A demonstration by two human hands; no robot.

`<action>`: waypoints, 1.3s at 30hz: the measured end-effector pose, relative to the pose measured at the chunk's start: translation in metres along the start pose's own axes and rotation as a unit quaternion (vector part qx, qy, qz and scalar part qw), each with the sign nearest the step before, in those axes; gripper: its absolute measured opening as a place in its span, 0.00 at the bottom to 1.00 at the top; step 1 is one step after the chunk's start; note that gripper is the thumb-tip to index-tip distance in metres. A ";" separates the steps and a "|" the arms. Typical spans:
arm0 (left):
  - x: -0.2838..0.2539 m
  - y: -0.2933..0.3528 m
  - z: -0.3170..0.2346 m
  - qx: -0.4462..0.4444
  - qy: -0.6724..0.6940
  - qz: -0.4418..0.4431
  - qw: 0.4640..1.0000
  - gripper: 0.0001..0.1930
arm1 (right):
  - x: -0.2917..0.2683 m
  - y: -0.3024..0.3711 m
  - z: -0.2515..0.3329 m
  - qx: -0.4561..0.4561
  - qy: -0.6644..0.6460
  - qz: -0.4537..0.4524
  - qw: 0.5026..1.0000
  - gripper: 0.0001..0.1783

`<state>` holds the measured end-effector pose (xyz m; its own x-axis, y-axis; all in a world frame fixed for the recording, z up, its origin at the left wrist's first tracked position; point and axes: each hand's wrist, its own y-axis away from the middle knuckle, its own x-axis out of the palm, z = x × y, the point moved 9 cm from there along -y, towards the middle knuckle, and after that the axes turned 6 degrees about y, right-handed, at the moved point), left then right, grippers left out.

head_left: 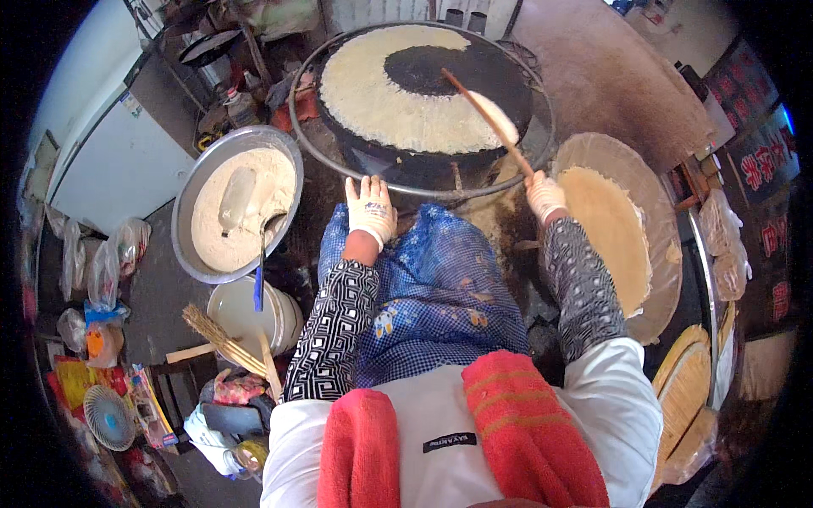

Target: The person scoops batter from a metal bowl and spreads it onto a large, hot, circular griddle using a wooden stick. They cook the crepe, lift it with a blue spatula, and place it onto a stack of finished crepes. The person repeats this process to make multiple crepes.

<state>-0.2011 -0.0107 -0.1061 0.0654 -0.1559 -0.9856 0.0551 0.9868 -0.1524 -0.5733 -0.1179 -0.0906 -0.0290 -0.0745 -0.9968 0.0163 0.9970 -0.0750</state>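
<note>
Before me is a round black griddle point(500, 72) inside a metal ring point(295, 127). A cream-coloured layer of batter point(364, 93) curves over most of the griddle, leaving dark surface at its middle and right. My right hand point(544, 196), in a white glove, is closed round one end of a long wooden stick point(515, 157). The stick slants across the griddle, with a thick mound of batter point(495, 117) along its right side. My left hand point(370, 207), also gloved, has its fingers stretched out by the ring's near edge; I cannot tell whether it presses on it.
At left stands a metal basin point(179, 229) of batter point(216, 190) with a blue-handled ladle point(258, 288), above a white bucket point(292, 317). A straw brush point(212, 330) lies beside it. On the right, thin round flatbreads point(605, 229) rest on plastic sheeting point(665, 195). A brown board point(601, 76) stands behind.
</note>
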 end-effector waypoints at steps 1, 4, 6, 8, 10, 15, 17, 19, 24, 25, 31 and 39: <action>0.000 0.001 0.007 -0.003 -0.006 -0.003 1.000 0.34 | -0.007 -0.006 0.006 -0.012 0.015 -0.009 1.000 0.20; 0.000 -0.001 0.025 -0.028 0.002 -0.007 1.000 0.32 | -0.010 -0.002 0.033 -0.078 -0.006 0.001 0.997 0.21; -0.002 -0.009 0.029 -0.043 0.000 0.028 0.999 0.31 | 0.009 0.006 0.029 -0.101 0.000 0.059 0.993 0.22; 0.001 -0.010 0.035 -0.045 -0.002 -0.003 0.999 0.32 | 0.011 -0.004 0.000 -0.034 0.021 0.008 0.999 0.23; 0.003 -0.013 0.048 -0.056 0.003 0.006 0.998 0.32 | 0.004 -0.015 0.002 -0.005 -0.011 -0.003 1.000 0.21; -0.011 -0.014 0.070 -0.107 0.010 0.064 0.992 0.30 | 0.006 0.011 0.041 -0.123 0.049 0.005 0.991 0.19; -0.012 -0.021 0.081 -0.104 0.012 0.038 0.994 0.29 | 0.023 -0.012 -0.009 -0.007 -0.009 0.009 1.000 0.21; -0.008 -0.028 0.093 -0.132 -0.020 0.048 0.990 0.29 | 0.014 -0.023 -0.001 -0.009 -0.005 0.016 1.000 0.22; -0.026 -0.016 0.000 -0.040 0.087 0.060 0.994 0.32 | 0.011 0.008 0.037 -0.117 0.032 -0.033 0.992 0.20; -0.031 -0.008 -0.028 -0.002 0.120 0.028 0.992 0.33 | 0.025 0.012 0.035 -0.151 0.040 -0.030 0.987 0.19; -0.006 0.013 -0.051 0.006 -0.037 0.006 0.999 0.26 | 0.009 -0.037 0.015 -0.084 0.028 -0.046 0.995 0.21; -0.008 0.008 -0.030 0.004 -0.046 0.025 0.999 0.25 | 0.030 -0.048 -0.018 -0.054 0.030 -0.044 0.997 0.24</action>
<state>-0.2308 0.0000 -0.1013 0.1591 -0.1109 -0.9810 0.0576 0.9930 -0.1029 -0.5931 -0.1677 -0.1164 -0.0850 -0.1636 -0.9829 -0.0968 0.9831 -0.1552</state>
